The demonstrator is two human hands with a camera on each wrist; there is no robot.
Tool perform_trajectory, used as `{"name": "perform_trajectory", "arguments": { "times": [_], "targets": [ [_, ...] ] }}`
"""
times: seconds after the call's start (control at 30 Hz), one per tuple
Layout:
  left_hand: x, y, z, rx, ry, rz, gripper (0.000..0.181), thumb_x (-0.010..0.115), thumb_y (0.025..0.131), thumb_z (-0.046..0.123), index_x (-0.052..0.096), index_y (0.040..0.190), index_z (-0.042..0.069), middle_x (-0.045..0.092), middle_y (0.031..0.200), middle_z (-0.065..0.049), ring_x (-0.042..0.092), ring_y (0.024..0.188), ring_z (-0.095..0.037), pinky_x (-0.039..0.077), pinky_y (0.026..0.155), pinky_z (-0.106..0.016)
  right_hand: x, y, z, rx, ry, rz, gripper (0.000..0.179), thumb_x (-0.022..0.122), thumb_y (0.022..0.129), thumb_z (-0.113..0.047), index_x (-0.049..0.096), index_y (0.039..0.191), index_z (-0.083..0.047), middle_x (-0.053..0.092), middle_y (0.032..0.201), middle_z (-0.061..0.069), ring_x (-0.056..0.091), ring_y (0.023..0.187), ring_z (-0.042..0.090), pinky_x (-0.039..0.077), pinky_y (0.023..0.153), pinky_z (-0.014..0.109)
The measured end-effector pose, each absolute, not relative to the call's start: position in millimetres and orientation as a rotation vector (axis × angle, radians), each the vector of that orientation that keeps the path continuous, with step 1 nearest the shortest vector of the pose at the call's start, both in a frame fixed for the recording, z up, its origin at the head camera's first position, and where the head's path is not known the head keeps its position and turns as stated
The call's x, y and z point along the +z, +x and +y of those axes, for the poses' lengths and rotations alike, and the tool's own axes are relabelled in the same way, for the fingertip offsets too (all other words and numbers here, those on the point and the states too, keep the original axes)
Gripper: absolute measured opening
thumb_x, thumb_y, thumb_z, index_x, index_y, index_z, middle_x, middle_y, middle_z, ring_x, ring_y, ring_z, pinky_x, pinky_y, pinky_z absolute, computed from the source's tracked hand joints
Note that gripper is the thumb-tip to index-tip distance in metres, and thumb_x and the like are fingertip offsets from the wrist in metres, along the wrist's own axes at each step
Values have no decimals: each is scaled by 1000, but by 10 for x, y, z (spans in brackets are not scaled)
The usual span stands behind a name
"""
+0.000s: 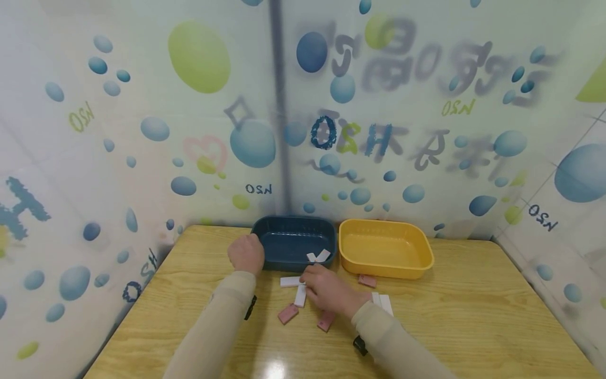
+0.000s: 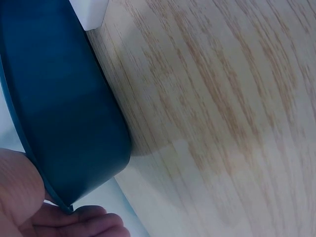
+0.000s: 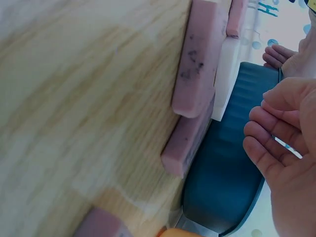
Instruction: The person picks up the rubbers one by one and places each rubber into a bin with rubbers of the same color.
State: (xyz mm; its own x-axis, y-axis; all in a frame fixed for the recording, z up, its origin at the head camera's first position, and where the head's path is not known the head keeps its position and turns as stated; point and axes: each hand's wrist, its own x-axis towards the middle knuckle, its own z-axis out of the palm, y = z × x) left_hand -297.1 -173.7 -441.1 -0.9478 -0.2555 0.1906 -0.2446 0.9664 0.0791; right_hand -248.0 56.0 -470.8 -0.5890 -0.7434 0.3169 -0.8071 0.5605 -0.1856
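My left hand (image 1: 246, 254) grips the left front corner of a dark blue plastic tub (image 1: 303, 266). In the left wrist view, the thumb (image 2: 19, 187) and fingers lie on either side of its rim. Two white rectangular blocks (image 1: 323, 256) lie inside the tub at its front right. The right hand (image 1: 325, 287) hovers at the tub's front, over white blocks (image 1: 290, 282) on the table. Its fingers (image 3: 274, 140) are loosely bent in the right wrist view, with nothing visible between them. Pink rectangular blocks (image 1: 288, 313) with dark marks lie close by.
A yellow tub (image 1: 388, 269) stands right of the blue one, with a pink block (image 1: 367, 280) before it. More white blocks (image 1: 385, 303) lie beside the right wrist. Behind the wooden table (image 1: 473, 310) hangs a patterned curtain (image 1: 402, 105).
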Motion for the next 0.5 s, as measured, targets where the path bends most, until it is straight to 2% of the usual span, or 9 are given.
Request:
{"name": "perform_trajectory", "arguments": {
  "times": [0.2, 0.5],
  "targets": [
    [-4411, -2963, -1737, -78, 371, -2908, 45, 53, 102, 7, 57, 58, 8, 51, 51, -4, 46, 44, -13, 37, 39, -29, -4704, -2467, 533, 473, 1299, -2706, 19, 67, 99, -12, 74, 116, -8, 68, 114, 2, 60, 102, 15, 54, 94, 27],
    [-4414, -2972, -1731, -69, 376, -2914, 41, 54, 102, 8, 63, 62, 6, 55, 53, -6, 51, 47, -15, 42, 41, -31, -4685, -2451, 498, 375, 1322, -2757, 22, 69, 99, -12, 74, 120, -9, 67, 118, 3, 59, 105, 16, 53, 96, 26]
  ]
}}
